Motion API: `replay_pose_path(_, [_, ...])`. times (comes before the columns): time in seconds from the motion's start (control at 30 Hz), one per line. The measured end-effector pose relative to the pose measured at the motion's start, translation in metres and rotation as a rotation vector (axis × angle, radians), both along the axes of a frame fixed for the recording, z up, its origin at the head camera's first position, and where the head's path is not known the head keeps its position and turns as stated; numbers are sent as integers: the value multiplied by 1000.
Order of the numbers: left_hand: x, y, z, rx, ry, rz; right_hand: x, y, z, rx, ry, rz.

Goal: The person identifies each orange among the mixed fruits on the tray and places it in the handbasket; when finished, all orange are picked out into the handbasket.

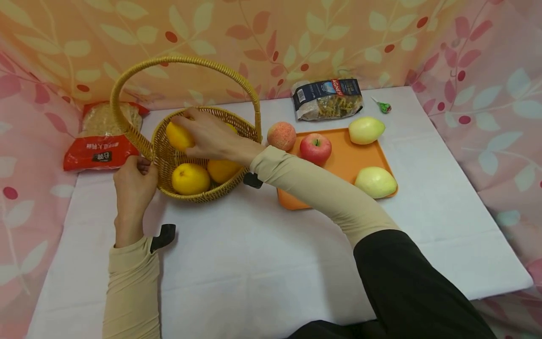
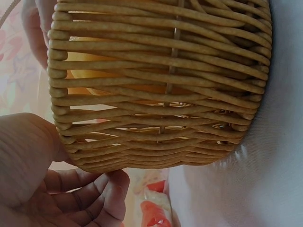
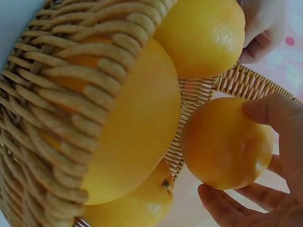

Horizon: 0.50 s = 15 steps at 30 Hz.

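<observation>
A wicker basket (image 1: 203,194) with a tall arched handle stands at the left of the table. My left hand (image 1: 136,184) pinches its rim at the left side, beside the handle's base; the left wrist view shows the thumb and fingers (image 2: 111,191) there. Over the basket's far part, my right hand (image 1: 211,134) holds a round yellow-orange fruit (image 3: 227,144) between thumb and fingers. Inside lie a yellow fruit (image 1: 190,179) resembling a lemon, a larger yellow-orange fruit (image 3: 137,127), and another yellow fruit (image 3: 137,203), mostly hidden by my right hand in the head view.
On an orange tray (image 1: 338,141) lie a red apple (image 1: 315,149) and two pale yellow-green fruits (image 1: 376,182). A peach-like fruit (image 1: 281,136) sits at its left edge. Behind are a pasta bag (image 1: 328,100) and a lollipop (image 1: 383,106). A red bag (image 1: 103,141) lies left of the basket.
</observation>
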<state>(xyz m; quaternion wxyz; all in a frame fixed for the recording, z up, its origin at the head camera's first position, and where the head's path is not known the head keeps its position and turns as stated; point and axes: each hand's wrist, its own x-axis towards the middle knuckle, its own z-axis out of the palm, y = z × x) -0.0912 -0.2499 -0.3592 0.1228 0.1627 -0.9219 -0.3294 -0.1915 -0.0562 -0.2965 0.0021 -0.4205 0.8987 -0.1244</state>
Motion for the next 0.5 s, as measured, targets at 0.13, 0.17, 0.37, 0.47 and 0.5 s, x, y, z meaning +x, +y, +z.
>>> replay_pose_path(0.13, [0, 0, 0, -2, -2, 6, -4, -5, -2, 63, 12, -1])
replay_pose_path(0.17, [0, 0, 0, -2, -4, 7, -4, -6, -2, 77, 13, -1])
replay_pose_path(0.37, [-1, 0, 0, -3, -18, 4, -8, -9, -6, 135, -22, 2])
replay_pose_path(0.47, [-1, 0, 0, -1, -17, 4, -10, -12, -8, 152, -34, 27])
replay_pose_path(0.5, [-1, -1, -1, 1, -20, 3, -11, -13, -8, 156, -35, 39])
